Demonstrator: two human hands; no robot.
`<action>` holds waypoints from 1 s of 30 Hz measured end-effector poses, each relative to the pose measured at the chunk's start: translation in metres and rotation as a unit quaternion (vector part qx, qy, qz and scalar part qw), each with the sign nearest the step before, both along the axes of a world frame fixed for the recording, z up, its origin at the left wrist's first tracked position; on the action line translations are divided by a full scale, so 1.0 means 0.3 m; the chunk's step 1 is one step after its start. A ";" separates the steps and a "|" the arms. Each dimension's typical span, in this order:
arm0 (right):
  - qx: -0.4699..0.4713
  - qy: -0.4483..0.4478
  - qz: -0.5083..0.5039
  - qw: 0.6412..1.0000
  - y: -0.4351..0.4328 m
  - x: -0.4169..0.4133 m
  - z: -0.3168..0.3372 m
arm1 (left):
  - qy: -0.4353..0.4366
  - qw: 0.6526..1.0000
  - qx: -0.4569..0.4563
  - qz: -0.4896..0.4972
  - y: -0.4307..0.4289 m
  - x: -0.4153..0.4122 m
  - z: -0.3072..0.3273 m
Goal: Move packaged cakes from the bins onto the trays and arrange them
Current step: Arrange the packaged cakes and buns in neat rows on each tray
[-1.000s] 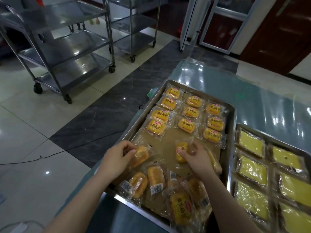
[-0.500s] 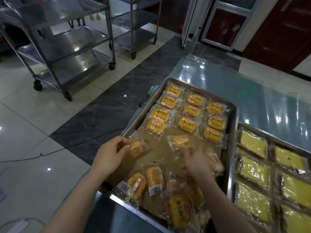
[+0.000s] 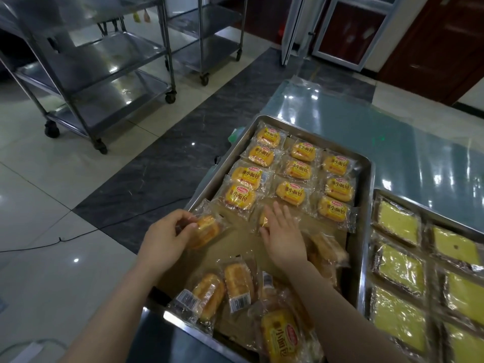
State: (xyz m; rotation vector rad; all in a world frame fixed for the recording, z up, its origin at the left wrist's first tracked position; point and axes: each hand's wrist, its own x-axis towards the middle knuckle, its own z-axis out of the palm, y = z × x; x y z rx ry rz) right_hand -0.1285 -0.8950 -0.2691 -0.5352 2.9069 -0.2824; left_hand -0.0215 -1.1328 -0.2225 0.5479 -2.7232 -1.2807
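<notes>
A steel tray (image 3: 366, 179) lined with brown paper holds several packaged cakes (image 3: 290, 179) laid in neat rows at its far end. More wrapped cakes lie loose (image 3: 222, 289) at the near end. My left hand (image 3: 165, 239) grips one wrapped cake (image 3: 207, 229) at the tray's left edge, just below the left column. My right hand (image 3: 282, 234) lies flat, fingers spread, pressing a wrapped cake (image 3: 263, 218) onto the paper below the middle column; the hand hides most of that cake.
A second tray (image 3: 377, 195) to the right holds yellow square cakes in wrap. Both trays rest on a glossy blue table (image 3: 392, 127). Steel wheeled shelf carts (image 3: 104, 74) stand on the floor at far left. A black cable (image 3: 78, 234) crosses the floor.
My right hand carried a cake up from the loose pile and now presses it flat below the middle column. My left hand lifted its cake up and left to the tray's edge.
</notes>
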 end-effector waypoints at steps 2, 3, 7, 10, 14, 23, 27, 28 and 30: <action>0.013 0.006 -0.002 1.000 -0.001 0.003 -0.030 | 0.004 1.000 -0.001 0.000 -0.002 -0.003 -0.001; 0.014 0.012 -0.014 1.000 -0.004 0.003 -0.038 | 0.006 1.000 0.003 0.001 -0.002 -0.004 -0.001; 0.013 0.008 -0.078 0.997 -0.031 -0.009 -0.040 | 0.007 0.999 0.029 0.013 0.009 -0.005 0.012; 0.017 0.007 -0.097 0.995 -0.058 0.004 -0.010 | 0.018 0.999 0.035 0.018 0.021 -0.008 0.019; -0.120 0.033 -0.102 0.987 -0.093 0.058 0.058 | 0.105 0.993 -0.021 0.055 0.064 -0.003 0.008; -0.197 -0.077 -0.143 0.967 0.006 0.158 0.110 | 0.102 0.969 -0.205 -0.089 0.115 0.053 -0.107; -0.171 -0.090 -0.153 0.969 0.042 0.173 0.128 | -0.005 0.965 -0.233 -0.123 0.117 0.058 -0.087; -0.176 -0.086 -0.155 0.968 0.051 0.180 0.132 | -0.013 0.966 -0.226 -0.125 0.129 0.065 -0.076; -0.215 -0.063 -0.177 0.958 0.074 0.194 0.142 | -0.011 0.968 -0.216 -0.125 0.154 0.080 -0.058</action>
